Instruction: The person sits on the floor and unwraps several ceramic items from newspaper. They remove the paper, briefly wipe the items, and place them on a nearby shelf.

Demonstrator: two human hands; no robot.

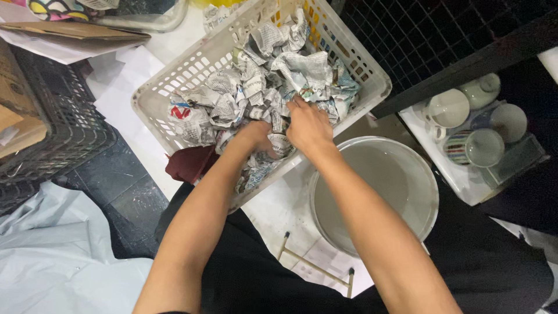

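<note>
A pair of bare forearms is being stretched out over a black-clad lap toward a white plastic basket (174, 87) crammed with crumpled newspaper bundles (261, 81). Nearest the body, a grey basin of cloudy water (383, 180) is being kept on the floor just right of the arms, beside a small wooden frame (317, 264). The left hand (256, 136) is being pushed down among the paper at the basket's near edge, its fingers buried, so whether anything is being gripped cannot be told. The right hand (308, 125) is being closed, knuckles up, on a paper-wrapped lump in the middle of the heap. A dark red cloth (189, 163) is being left against the basket's near wall. To the right, white and striped cups (471, 116) are being stored mouth-up on a white tray (459, 180); to the left, a black crate (70, 128) holding cardboard is being kept on the floor. Judged from the cups nearby, breakable ware may be hidden inside the wrappings: a bundle being tugged free could be slipped from its paper and dropped, or neighbouring bundles could be toppled over the low rim toward the basin.
</note>
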